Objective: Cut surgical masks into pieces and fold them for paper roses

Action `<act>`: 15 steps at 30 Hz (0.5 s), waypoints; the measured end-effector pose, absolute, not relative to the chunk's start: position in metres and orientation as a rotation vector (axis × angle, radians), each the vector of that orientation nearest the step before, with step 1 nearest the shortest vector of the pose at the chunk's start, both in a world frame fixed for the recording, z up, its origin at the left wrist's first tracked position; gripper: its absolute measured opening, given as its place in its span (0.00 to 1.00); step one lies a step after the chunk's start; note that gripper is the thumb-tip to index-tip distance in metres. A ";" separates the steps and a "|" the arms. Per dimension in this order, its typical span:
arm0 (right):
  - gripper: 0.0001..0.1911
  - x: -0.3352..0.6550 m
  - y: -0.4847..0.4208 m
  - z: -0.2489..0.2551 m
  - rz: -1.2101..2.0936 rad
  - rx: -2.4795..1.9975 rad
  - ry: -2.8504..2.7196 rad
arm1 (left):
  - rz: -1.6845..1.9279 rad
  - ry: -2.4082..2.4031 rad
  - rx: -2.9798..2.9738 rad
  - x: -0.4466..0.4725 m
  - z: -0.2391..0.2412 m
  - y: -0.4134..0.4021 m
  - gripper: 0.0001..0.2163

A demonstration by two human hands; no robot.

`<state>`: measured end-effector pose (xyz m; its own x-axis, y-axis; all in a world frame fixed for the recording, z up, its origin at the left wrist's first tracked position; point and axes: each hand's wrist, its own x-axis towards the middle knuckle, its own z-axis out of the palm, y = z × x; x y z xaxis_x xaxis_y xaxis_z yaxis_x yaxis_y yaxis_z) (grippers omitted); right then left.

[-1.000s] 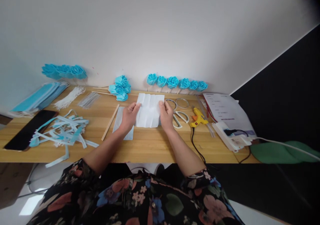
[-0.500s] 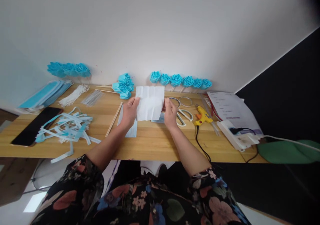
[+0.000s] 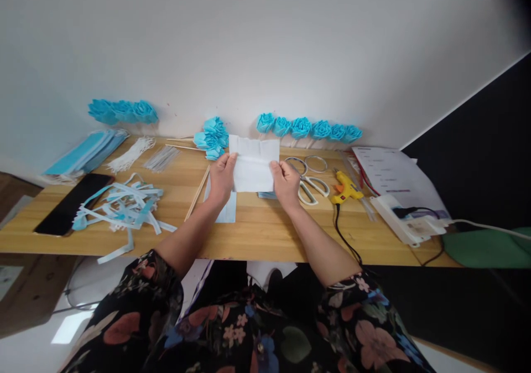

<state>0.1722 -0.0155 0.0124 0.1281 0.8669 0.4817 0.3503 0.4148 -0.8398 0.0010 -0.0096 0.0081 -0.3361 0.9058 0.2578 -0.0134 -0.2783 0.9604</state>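
Between my hands a creased white sheet [image 3: 254, 165], thin like mask fabric, is held up above the table. My left hand [image 3: 223, 178] pinches its left edge with the thumb in front. My right hand [image 3: 285, 182] grips the right edge the same way. Under my left wrist lies a pale blue sheet [image 3: 226, 207], partly covered. Another blue piece [image 3: 266, 195] shows just below the white sheet. Scissors with white handles [image 3: 309, 190] lie just right of my right hand. Thin wooden sticks [image 3: 196, 193] rest left of my left hand.
Blue fabric flowers [image 3: 301, 127] line the wall, with more flowers [image 3: 213, 138] lying behind my left hand. A yellow glue gun [image 3: 346, 187] and a power strip [image 3: 400, 218] sit at right. Cut strips [image 3: 120, 204], a phone [image 3: 72, 204] and blue masks [image 3: 87, 151] lie at left.
My right fingers have shifted, and the thumb now lies on the front of the white sheet. The sheet looks pulled wider and flatter. The whole view has shifted slightly.
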 end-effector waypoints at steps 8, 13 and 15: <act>0.23 0.174 -0.014 0.008 0.505 -1.121 -1.478 | 1.696 1.267 1.225 0.003 0.009 -0.009 0.18; 0.24 0.177 -0.011 0.004 0.496 -1.121 -1.486 | 1.700 1.256 1.253 0.003 0.010 -0.010 0.19; 0.24 0.178 -0.011 0.002 0.512 -1.104 -1.475 | 1.706 1.256 1.262 0.003 0.011 -0.010 0.19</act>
<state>0.1778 -0.0113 0.0025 0.1100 0.8467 0.5206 0.3422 0.4595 -0.8196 0.0026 -0.0104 0.0107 -0.3141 0.8967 0.3119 0.0312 -0.3186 0.9474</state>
